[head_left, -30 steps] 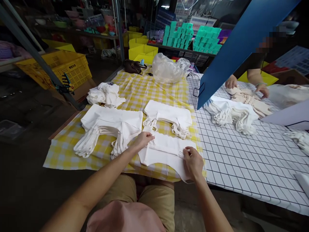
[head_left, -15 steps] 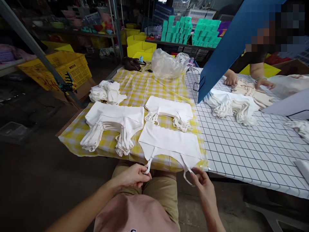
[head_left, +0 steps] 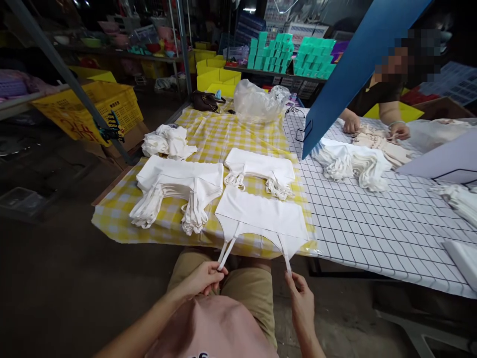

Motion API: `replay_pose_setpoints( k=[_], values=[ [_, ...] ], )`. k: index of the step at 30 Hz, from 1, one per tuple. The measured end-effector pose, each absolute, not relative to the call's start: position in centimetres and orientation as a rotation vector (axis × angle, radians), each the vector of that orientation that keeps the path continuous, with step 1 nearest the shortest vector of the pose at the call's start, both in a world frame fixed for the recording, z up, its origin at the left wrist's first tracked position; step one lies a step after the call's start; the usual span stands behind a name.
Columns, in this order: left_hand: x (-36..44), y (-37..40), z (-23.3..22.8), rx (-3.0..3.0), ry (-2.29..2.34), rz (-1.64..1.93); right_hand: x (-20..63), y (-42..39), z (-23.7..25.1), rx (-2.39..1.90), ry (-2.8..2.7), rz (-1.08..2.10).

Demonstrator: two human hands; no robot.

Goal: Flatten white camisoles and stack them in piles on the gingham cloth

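A white strappy camisole top (head_left: 264, 214) lies flat at the table's front edge, its straps pointing toward me. My left hand (head_left: 206, 278) pinches the left strap (head_left: 228, 251), which is drawn out past the edge. The right strap (head_left: 285, 248) is held at its end by the fingers of my right hand (head_left: 300, 296). Just behind lies a small stack of the same white tops (head_left: 261, 164). To the left is a thicker stack of white tops (head_left: 182, 174), straps hanging forward in bunches. A crumpled heap of white garments (head_left: 167, 141) sits behind that.
A yellow checked cloth (head_left: 145, 233) covers this side, a white grid cloth (head_left: 354, 223) the right. A blue panel (head_left: 346, 74) slants up between me and a co-worker, whose hands (head_left: 398, 130) handle beige garments. A plastic bag (head_left: 257, 102) and yellow crate (head_left: 115, 107) stand farther off.
My right hand has moved left and a little down, and both straps are now pulled straight toward me. The co-worker's hands have moved closer together on the beige garments.
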State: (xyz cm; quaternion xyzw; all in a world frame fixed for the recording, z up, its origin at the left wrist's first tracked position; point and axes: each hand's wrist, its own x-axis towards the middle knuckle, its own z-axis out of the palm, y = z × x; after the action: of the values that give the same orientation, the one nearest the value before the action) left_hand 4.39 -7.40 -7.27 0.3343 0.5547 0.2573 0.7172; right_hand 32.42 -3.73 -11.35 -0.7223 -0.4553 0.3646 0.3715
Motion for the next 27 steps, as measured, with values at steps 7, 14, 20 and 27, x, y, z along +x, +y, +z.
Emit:
replay_pose_setpoints(
  k=[7,14,20,27],
  values=[
    [4.2,-7.8,-8.4,0.822,1.359,0.663,33.4,-4.0,-12.6,-1.857,-1.182,0.822],
    [4.3,-8.3,-9.3,0.98,1.439,0.722,33.4,-4.8,-14.3,-1.73,-0.903,1.213],
    [4.6,-8.0,-10.1,0.983,1.351,0.866,32.8,-3.3,-14.8,-1.648,-0.793,1.171],
    [5.5,-7.0,-11.0,0.572,1.372,1.059,33.7,0.8,-15.4,-1.563,-1.081,1.276]
  ],
)
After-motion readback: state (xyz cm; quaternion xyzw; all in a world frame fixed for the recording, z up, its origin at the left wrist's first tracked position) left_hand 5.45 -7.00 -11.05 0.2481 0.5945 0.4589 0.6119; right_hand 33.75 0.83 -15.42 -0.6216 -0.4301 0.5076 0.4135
